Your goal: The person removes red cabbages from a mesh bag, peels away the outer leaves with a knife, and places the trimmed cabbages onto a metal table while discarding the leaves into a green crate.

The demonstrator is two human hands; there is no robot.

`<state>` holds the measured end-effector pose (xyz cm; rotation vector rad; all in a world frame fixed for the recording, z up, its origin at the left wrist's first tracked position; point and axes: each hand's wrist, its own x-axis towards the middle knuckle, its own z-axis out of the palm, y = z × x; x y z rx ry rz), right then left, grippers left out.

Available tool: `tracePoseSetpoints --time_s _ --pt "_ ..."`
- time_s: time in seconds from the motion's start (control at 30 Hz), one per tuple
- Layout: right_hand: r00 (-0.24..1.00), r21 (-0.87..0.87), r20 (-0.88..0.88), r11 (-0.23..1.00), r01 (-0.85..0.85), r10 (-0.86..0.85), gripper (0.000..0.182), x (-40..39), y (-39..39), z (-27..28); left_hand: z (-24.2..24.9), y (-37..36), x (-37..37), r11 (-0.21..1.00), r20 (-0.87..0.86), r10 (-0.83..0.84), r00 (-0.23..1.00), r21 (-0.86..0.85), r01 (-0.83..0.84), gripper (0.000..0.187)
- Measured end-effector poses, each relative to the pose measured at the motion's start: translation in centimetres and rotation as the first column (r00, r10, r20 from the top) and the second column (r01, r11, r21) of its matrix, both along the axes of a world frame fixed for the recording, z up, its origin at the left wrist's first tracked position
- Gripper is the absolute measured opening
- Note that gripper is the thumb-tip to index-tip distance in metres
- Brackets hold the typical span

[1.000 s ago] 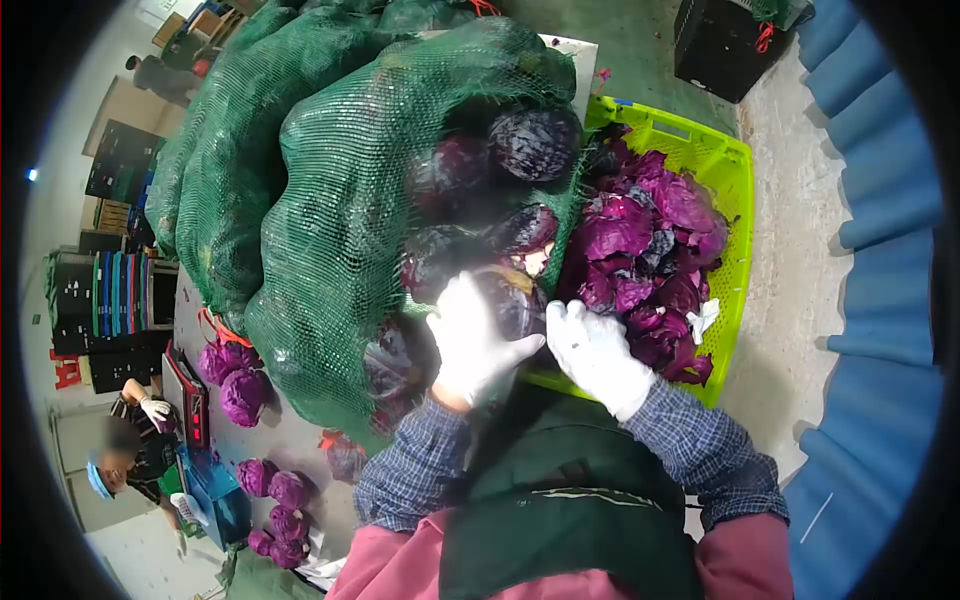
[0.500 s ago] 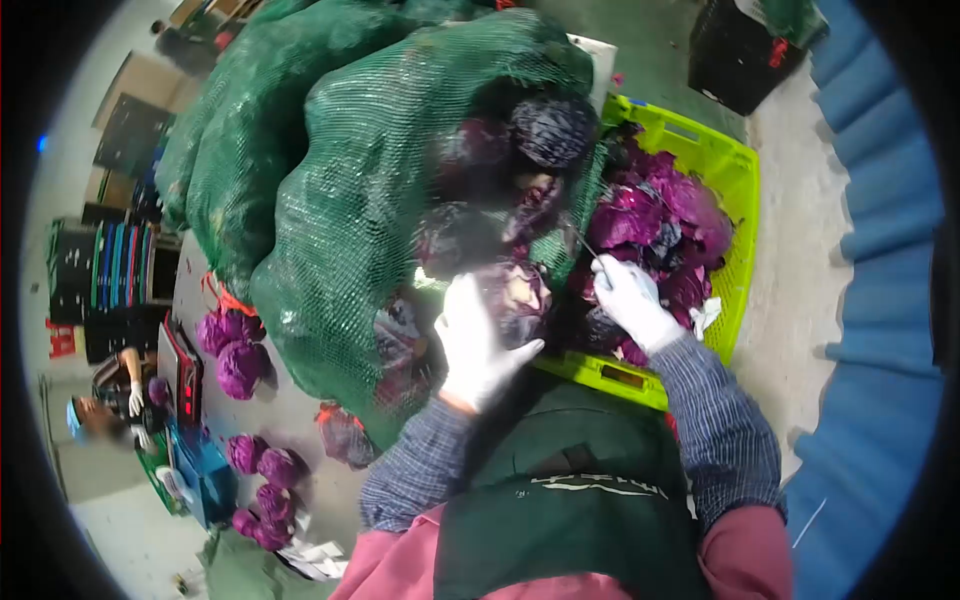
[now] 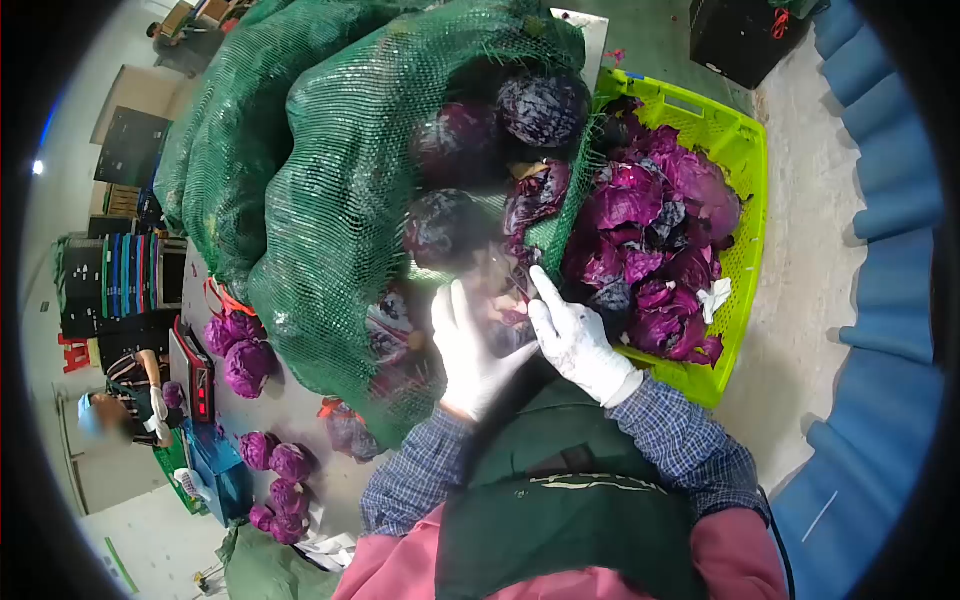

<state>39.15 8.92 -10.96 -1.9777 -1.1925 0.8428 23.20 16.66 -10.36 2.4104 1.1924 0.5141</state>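
One purple cabbage (image 3: 510, 312), a bit blurry, sits near the bench's (image 3: 245, 415) near edge, in the mouth of a green net bag (image 3: 340, 200). The left hand (image 3: 470, 350) cups its side, thumb spread wide. The right hand (image 3: 580, 340) has bent fingers at its other side; I can't tell if they hold anything.

The cabbage is round, so it might roll if the left hand goes loose. The yellow crate (image 3: 750, 250) by the bench's right edge is heaped high, so leaves (image 3: 640, 210) might slip off.

I count three whole dark cabbages (image 3: 545, 105) in the bag mouth, one crate and too many leaves to count. Five small cabbages (image 3: 291, 462) lie together toward the bench's left side.
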Motion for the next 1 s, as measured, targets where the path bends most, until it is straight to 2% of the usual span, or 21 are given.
tracePoseSetpoints --time_s 0.1,0.13,0.17,0.23,0.33,0.37,0.4,0.43,0.47,0.5,0.53,0.63,0.7,0.77,0.83,0.87,0.9,0.97,1.0 --pt "0.975 0.019 -0.167 0.988 0.153 -0.148 0.049 -0.3 -0.5 -2.5 0.0 -0.7 0.8 0.999 0.028 -0.033 0.999 0.03 0.032 0.127" --pt "0.956 0.133 -0.167 0.956 0.263 -0.24 0.042 -0.8 -0.4 -3.3 0.2 -0.7 1.4 0.998 -0.014 -0.05 0.999 0.048 0.051 0.124" --pt "0.87 -0.018 -0.371 0.94 0.342 -0.323 0.04 -0.3 -0.4 -4.0 0.1 -0.8 1.5 0.995 -0.032 -0.07 0.997 0.062 0.072 0.124" --pt "0.549 -0.334 -0.665 0.86 0.387 -0.506 0.038 1.2 0.1 -4.0 0.1 -1.2 1.5 0.988 -0.066 -0.113 0.991 0.099 0.12 0.124" --pt "0.535 -0.201 -0.746 0.901 0.384 -0.395 0.03 1.4 1.3 -3.1 -0.5 0.2 0.0 0.99 0.06 -0.131 0.99 0.06 0.127 0.128" --pt "0.523 -0.177 -0.774 0.915 0.361 -0.356 0.028 0.6 1.2 -3.0 -0.4 0.5 -1.4 0.992 0.071 -0.125 0.99 0.008 0.125 0.129" --pt "0.471 -0.13 -0.828 0.921 0.367 -0.305 0.024 0.3 1.4 -3.5 -0.5 1.2 -1.9 0.99 0.136 -0.071 0.988 -0.114 0.087 0.129" --pt "0.521 -0.137 -0.795 0.929 0.345 -0.311 0.014 0.3 1.8 -2.8 0.4 1.6 -1.9 0.976 0.133 -0.036 0.99 -0.207 0.063 0.129" --pt "0.52 -0.134 -0.797 0.93 0.342 -0.306 0.013 0.2 2.0 -2.7 1.4 2.1 -2.0 0.954 0.126 0.002 0.992 -0.296 0.035 0.13" --pt "0.516 -0.134 -0.8 0.93 0.342 -0.306 0.012 0.2 2.1 -2.6 1.6 2.5 -2.6 0.964 0.023 0.015 1.0 -0.265 -0.008 0.131" --pt "0.61 -0.114 -0.741 0.948 0.298 -0.281 0.012 -0.1 1.8 -2.4 1.9 2.6 -3.1 0.942 0.051 0.021 0.998 -0.336 -0.003 0.133" --pt "0.835 -0.081 -0.522 0.985 0.152 -0.172 0.011 -1.5 0.3 -2.1 1.8 1.4 -1.9 0.898 0.241 0.245 0.939 -0.421 -0.126 0.115" --pt "0.641 -0.188 -0.703 0.95 0.25 -0.308 0.014 0.6 -1.2 -2.5 2.5 0.6 -0.3 0.876 0.263 0.303 0.916 -0.455 -0.159 0.11" --pt "0.653 -0.232 -0.538 0.839 0.493 -0.533 0.029 5.8 -2.9 -6.8 2.5 1.1 0.0 0.841 0.355 0.297 0.886 -0.536 -0.068 0.12" --pt "0.802 -0.274 -0.189 0.814 0.512 -0.567 0.038 10.2 -4.9 -7.1 1.1 2.0 -1.2 0.974 0.128 0.041 0.991 -0.227 -0.011 0.122" --pt "0.879 -0.125 0.144 0.873 0.472 -0.455 0.042 10.0 -4.9 -7.3 0.4 2.3 -1.7 0.995 -0.02 -0.067 0.998 -0.074 0.066 0.123" --pt "0.82 -0.016 0.474 0.927 0.374 -0.322 0.047 8.8 -4.6 -6.6 0.7 2.0 -1.5 0.991 -0.051 -0.07 0.996 -0.115 0.064 0.124" --pt "0.904 0.031 0.373 0.977 0.211 -0.208 0.052 5.4 -3.0 -3.5 1.8 2.2 -0.3 0.983 -0.103 -0.08 0.991 -0.176 0.061 0.126" --pt "0.938 0.057 0.316 0.99 0.13 -0.141 0.055 3.7 -2.2 -1.9 2.1 2.2 0.2 0.988 -0.139 -0.089 0.986 -0.138 0.07 0.127"
